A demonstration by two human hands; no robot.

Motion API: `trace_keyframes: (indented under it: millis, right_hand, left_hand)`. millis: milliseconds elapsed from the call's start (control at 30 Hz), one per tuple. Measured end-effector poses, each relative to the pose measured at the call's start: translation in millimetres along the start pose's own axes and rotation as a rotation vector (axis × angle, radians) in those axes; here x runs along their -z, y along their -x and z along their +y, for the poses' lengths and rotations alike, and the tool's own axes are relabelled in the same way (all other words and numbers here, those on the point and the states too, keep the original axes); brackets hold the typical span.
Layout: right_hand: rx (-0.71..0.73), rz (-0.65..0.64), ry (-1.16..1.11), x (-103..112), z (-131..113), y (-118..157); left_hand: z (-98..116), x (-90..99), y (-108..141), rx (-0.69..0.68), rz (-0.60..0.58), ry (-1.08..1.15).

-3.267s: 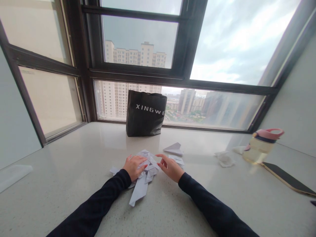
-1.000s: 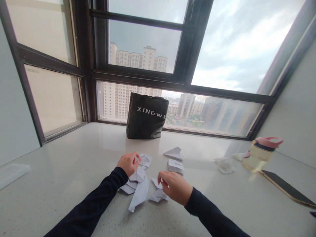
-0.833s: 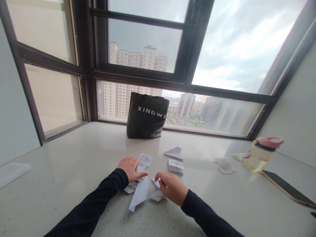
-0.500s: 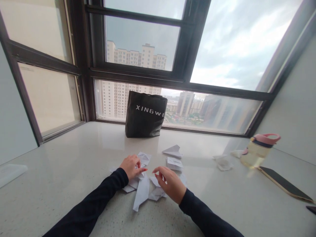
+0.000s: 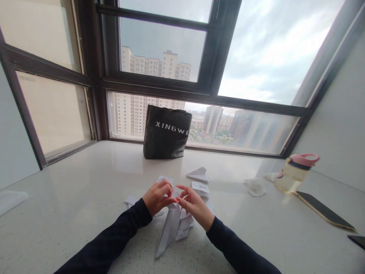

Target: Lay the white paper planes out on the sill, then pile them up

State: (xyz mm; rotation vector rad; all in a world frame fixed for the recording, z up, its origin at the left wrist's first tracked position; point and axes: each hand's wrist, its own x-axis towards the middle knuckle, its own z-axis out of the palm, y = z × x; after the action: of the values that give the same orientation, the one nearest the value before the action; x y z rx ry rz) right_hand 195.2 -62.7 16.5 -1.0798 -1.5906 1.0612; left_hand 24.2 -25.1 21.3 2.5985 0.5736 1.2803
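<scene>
A long strip of folded white paper (image 5: 169,230) hangs tilted beneath my two hands, its lower tip toward me. My left hand (image 5: 159,196) is closed on the upper end of this paper, fingers curled and thumb pointing right. From the other side my right hand (image 5: 197,207) meets it, thumb tip against the left thumb and fingers bent around the top of the paper. Exactly how the fingertips grip is partly hidden. Around and under the hands lie several other folded papers (image 5: 184,230), and a folded paper square (image 5: 200,188) lies just beyond the right hand.
A paper plane (image 5: 199,174) lies farther back. Behind stands a black bag (image 5: 167,133) by the window. To the right are crumpled tissue (image 5: 256,187), a bottle with a pink lid (image 5: 293,177) and a dark tablet-like slab (image 5: 323,209). At far left lies a whitish flat item (image 5: 11,201).
My hands have come together, the right thumb now meeting the left. The long folded paper has shifted slightly right and nearer to me. The view has turned slightly right.
</scene>
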Motion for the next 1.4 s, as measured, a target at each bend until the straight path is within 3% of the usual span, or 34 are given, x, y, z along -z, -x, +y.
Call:
trace_keyframes:
  millis: [133,267,433,600,733,833,933,1100,1400]
  right_hand:
    - [-0.041,-0.052,-0.03,-2,1,0]
    - [-0.08,-0.122,-0.159,-4,1,0]
    - [-0.041,-0.074,-0.114,-1,-2,-1]
    - [0.012,-0.006,-0.027,2,-6,1]
    - [0.104,0.089,0.107,2,-11,4]
    - [0.099,0.037,0.082,0,-12,5]
    - [0.052,-0.009,-0.007,-2,-12,6]
    - [0.023,0.067,-0.117,2,-13,2]
    - [0.015,0.049,-0.2,-1,-4,2]
  left_hand:
    - [2,-0.3,2,-0.088,0.022,-0.105]
    - [1,-3.0,2,-0.09,-0.012,-0.186]
    - [-2,5.1,0,-0.071,0.027,-0.191]
    - [3,16.6,-2,0.036,0.123,-0.241]
    - [9,14.4,-2,-0.029,0.103,-0.298]
    - [11,9.4,-2,-0.114,0.051,-0.331]
    - [12,6.0,-2,-0.101,0.068,-0.337]
    - [8,2.6,0,0.128,0.252,-0.127]
    - [14,-9.2,0,0.352,0.038,0.479]
